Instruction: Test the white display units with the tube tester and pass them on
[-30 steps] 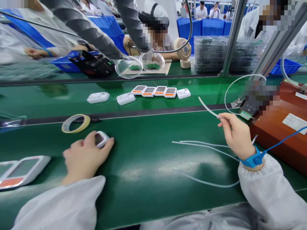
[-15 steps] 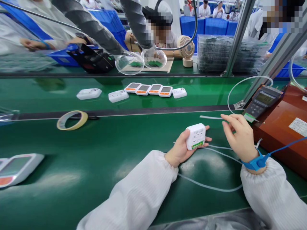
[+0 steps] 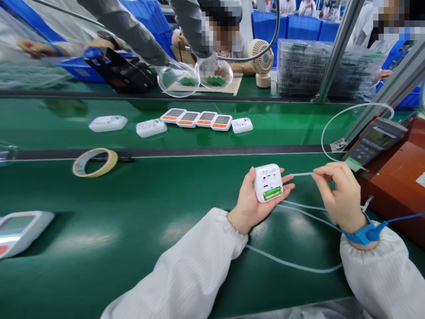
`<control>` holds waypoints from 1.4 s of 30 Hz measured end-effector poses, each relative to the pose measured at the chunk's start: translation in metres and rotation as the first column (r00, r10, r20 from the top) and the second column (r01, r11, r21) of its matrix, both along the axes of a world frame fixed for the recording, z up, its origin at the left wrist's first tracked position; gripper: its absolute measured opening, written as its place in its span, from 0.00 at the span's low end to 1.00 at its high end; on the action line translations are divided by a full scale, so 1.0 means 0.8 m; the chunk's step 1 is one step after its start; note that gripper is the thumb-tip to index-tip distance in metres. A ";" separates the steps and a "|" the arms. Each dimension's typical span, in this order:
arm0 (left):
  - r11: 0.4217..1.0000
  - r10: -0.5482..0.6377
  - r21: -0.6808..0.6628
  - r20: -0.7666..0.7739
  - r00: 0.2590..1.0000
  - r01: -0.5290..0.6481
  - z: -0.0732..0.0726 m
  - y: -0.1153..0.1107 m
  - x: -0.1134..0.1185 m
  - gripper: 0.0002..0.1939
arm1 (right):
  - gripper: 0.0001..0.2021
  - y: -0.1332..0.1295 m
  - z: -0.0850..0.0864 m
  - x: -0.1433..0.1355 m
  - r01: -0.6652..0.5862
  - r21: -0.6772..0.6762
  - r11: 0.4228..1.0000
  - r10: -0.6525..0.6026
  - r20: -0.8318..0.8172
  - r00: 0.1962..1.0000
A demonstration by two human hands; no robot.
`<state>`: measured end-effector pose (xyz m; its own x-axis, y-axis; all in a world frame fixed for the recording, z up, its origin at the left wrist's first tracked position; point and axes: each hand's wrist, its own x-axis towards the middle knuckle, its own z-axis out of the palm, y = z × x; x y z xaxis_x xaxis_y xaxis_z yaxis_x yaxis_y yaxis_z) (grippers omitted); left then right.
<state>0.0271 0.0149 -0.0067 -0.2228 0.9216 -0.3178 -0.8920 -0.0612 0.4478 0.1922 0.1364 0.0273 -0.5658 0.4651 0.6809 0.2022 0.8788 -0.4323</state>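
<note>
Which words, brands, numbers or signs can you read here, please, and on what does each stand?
None reads clearly.
Device in the left hand: print on its back, too small.
Batteries: any print too small.
Meter: display and key marks too blurred.
Green label by the meter: too small.
White label on the red box: too blurred.

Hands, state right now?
Left hand: holding a white device, fingers extended beneath it.
Right hand: closed, thumb and fingers pinching a thin pale tube.
</note>
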 end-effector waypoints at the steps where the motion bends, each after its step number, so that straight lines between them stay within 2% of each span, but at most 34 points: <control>1: 1.000 0.002 -0.004 0.010 1.000 -0.002 0.001 0.000 -0.001 0.34 | 0.04 0.000 0.000 0.000 -0.007 0.004 1.000 0.007 0.007 1.000; 8: 0.999 0.022 -0.024 0.013 1.000 -0.022 0.003 0.001 0.001 0.34 | 0.05 0.010 -0.010 0.000 -0.028 0.034 0.999 0.020 0.197 0.980; 12: 0.999 0.033 0.003 -0.013 0.999 -0.033 0.000 0.000 0.005 0.33 | 0.04 0.009 -0.015 0.001 0.002 0.123 0.992 -0.038 0.293 0.955; 15: 1.000 -0.005 0.024 -0.021 1.000 0.005 -0.003 -0.001 0.007 0.33 | 0.07 -0.001 -0.015 -0.002 -0.014 0.215 0.976 -0.058 0.324 0.944; 17: 0.999 -0.037 0.034 -0.010 0.999 0.037 -0.006 -0.002 0.007 0.33 | 0.10 -0.008 -0.015 -0.004 -0.102 0.228 0.968 0.012 0.364 0.931; 20: 0.997 -0.058 0.044 0.008 0.998 0.058 -0.009 -0.003 0.006 0.32 | 0.15 -0.013 -0.019 -0.007 -0.245 0.132 0.961 0.164 0.443 0.882; 22: 0.997 -0.064 0.045 0.007 0.998 0.063 -0.008 -0.003 0.006 0.32 | 0.14 -0.011 -0.022 -0.007 -0.284 0.068 0.956 0.221 0.469 0.855; 25: 0.996 -0.081 0.048 -0.017 0.997 0.081 -0.007 -0.003 0.007 0.34 | 0.11 -0.007 -0.022 -0.006 -0.291 0.037 0.956 0.244 0.451 0.858; 31: 0.995 -0.033 0.088 -0.137 0.990 0.046 -0.012 -0.003 0.013 0.30 | 0.12 -0.008 -0.009 -0.004 -0.167 0.021 0.986 0.156 0.264 0.952; 35: 0.991 -0.056 0.104 -0.203 0.978 0.079 -0.015 -0.006 0.020 0.31 | 0.10 -0.023 -0.007 -0.006 -0.252 -0.050 0.967 0.256 0.225 0.940; 42: 0.993 -0.036 0.097 -0.250 0.968 0.062 -0.014 -0.005 0.026 0.31 | 0.07 -0.036 -0.013 -0.010 -0.276 -0.095 0.956 0.290 0.203 0.935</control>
